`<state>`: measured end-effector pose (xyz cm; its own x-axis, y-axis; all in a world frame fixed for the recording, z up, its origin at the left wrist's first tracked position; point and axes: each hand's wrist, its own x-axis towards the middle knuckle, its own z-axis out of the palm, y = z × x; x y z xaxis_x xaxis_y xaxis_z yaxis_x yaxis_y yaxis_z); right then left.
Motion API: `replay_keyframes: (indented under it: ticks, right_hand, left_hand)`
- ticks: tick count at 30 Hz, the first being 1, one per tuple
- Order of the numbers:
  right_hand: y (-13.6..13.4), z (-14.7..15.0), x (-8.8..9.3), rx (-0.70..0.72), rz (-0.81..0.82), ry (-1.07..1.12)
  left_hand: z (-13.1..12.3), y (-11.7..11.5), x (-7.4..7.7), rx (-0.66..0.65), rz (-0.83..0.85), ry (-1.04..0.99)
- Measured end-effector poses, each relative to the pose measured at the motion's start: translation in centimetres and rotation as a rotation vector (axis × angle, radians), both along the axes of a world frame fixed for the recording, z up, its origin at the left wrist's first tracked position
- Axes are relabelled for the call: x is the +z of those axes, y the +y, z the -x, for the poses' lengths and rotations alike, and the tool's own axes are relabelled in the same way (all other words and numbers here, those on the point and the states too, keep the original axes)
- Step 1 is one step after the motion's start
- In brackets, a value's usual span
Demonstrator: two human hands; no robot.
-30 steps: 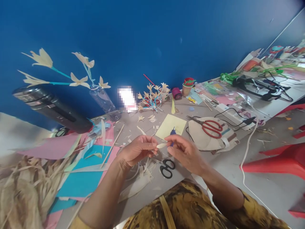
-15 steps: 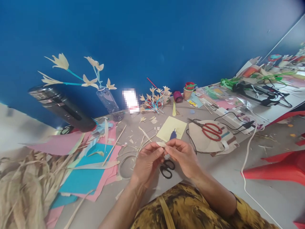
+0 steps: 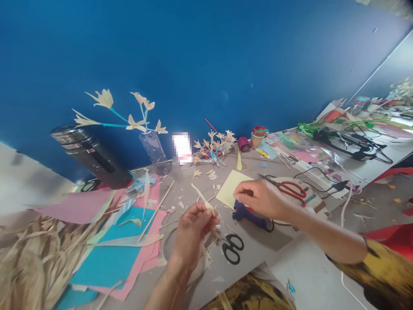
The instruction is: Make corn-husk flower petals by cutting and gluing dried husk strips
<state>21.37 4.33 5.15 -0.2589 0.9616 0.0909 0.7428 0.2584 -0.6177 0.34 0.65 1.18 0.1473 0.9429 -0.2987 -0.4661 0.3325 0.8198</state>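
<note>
My left hand (image 3: 193, 228) is closed in a pinch on a small cream leaf petal (image 3: 209, 206), held just above the table. My right hand (image 3: 261, 198) has reached out over a blue glue gun (image 3: 250, 216) that lies on the table beside a pale yellow paper sheet (image 3: 229, 192). Its fingers are curled, hovering at the gun's upper side; whether they grip it I cannot make out. Black scissors (image 3: 232, 248) lie just in front of both hands, among cream leaf scraps.
Pink and blue paper sheets (image 3: 119, 245) and dried husks (image 3: 29, 254) cover the left. A black flask (image 3: 90, 155), a bottle with leaf flowers (image 3: 155, 148), a flower bunch (image 3: 213, 148), red scissors (image 3: 292, 189) and cables (image 3: 322, 172) stand further back.
My hands have parted: the right one left the petal and moved right to the glue gun, which now lies in plain view. The left hand kept the petal. The view shifted down.
</note>
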Motion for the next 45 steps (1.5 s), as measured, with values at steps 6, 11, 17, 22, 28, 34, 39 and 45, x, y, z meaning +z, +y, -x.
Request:
replay_keyframes:
  ticks: [6, 11, 17, 22, 28, 34, 39, 45]
  right_hand:
    - [10.0, 1.7, -1.0, 0.086, 0.047, -0.351]
    - [14.9, 3.3, -4.4, 0.119, 0.071, -0.438]
    - [17.4, 3.7, -6.5, 0.135, 0.128, -0.497]
    - [17.8, 4.0, -7.4, 0.139, 0.175, -0.495]
    - [17.8, 4.2, -7.8, 0.134, 0.215, -0.451]
    - [17.4, 4.0, -7.1, 0.112, 0.135, -0.391]
    - [14.1, 3.6, -3.9, 0.182, 0.005, -0.310]
    - [5.9, 4.0, -0.9, 0.439, -0.661, -0.350]
  left_hand:
    - [0.9, 0.7, -1.0, -0.016, 0.045, -0.015]
    - [1.6, 1.4, -1.9, 0.039, 0.101, -0.022]
    - [2.0, 1.9, -2.8, 0.024, 0.206, -0.054]
    - [2.2, 1.8, -2.7, -0.002, 0.217, -0.057]
    - [2.4, 1.8, -2.9, 0.003, 0.216, -0.075]
    - [2.4, 1.8, -3.1, 0.021, 0.203, -0.084]
    - [2.4, 2.0, -2.9, 0.025, 0.228, -0.144]
    - [2.3, 1.4, -0.8, 0.019, 0.251, -0.341]
